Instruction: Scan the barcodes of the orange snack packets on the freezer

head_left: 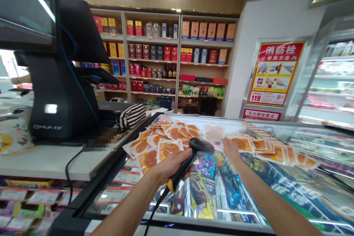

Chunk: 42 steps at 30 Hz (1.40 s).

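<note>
Scanner w/in L fingers

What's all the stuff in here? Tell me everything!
Scanner: 1, black and yellow, middle
Chest: 1, black, front
Orange packets: many, orange, on chest
Barcode packet: 1, pale, beyond scanner
Bags: many, mixed colours, inside chest
Counter: 1, white, left
Till: 1, black, on counter
Striped cloth: 1, black/white, beside till
Shelves: several, brown, back
Boxes: many, mixed colours, on shelves
Poster: 1, red and yellow, right
Lit case: 1, silver, far right
Left hand: 1, bare, around scanner
Right hand: 1, bare, at barcode packet
</note>
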Tool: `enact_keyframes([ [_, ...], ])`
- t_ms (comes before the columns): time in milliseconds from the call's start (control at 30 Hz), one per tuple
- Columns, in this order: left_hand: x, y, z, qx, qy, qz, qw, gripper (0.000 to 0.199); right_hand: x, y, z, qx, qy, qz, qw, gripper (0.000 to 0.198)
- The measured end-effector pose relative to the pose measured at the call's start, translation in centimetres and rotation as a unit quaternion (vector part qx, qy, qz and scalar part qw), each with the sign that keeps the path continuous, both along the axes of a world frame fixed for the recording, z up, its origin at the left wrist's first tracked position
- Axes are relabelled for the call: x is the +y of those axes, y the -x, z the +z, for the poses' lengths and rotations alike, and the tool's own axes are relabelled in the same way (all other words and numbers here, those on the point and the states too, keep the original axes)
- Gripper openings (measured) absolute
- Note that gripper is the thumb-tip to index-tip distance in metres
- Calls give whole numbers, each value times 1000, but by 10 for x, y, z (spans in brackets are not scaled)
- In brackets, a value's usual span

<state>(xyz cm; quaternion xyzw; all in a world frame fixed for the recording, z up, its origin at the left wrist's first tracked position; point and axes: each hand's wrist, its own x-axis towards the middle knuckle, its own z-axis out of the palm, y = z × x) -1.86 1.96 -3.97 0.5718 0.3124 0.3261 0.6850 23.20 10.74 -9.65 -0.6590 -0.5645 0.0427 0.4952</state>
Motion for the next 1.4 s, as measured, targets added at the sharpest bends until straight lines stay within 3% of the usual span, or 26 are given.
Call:
enact_keyframes([
  [133,1,6,3,-12,-12,4,1000,38,-3,-9,9,-59,-5,-55,997,37],
  [300,1,27,5,4,0,53,999,38,-2,-51,19,-203,-40,-189,960,38],
  [367,1,37,5,17,6,81,997,38,-1,-68,15,-281,-41,-165,945,40],
  [533,4,60,2,9,21,118,993,38,-5,-84,-12,-450,18,-2,893,42],
  [667,5,75,0,-9,32,145,989,35,-11,-78,-25,-462,57,-4,885,43],
  [800,0,88,-1,9,26,179,983,36,-11,-52,-16,-440,70,-20,895,35],
  [900,-4,97,-1,20,33,219,975,36,-10,-8,-2,-420,49,25,906,34],
  [967,-5,103,-1,22,35,219,975,35,-12,30,6,-372,13,116,921,34],
  [1067,-8,113,-1,21,29,209,977,37,-18,86,12,-330,-21,252,910,35],
  [1133,-9,120,-1,19,30,220,975,37,-22,114,11,-316,-14,295,902,45],
  [1267,-13,134,0,16,41,246,968,36,-24,144,2,-324,26,308,894,66],
  [1400,-16,143,-3,4,52,262,964,36,-23,150,-1,-337,43,293,894,56],
])
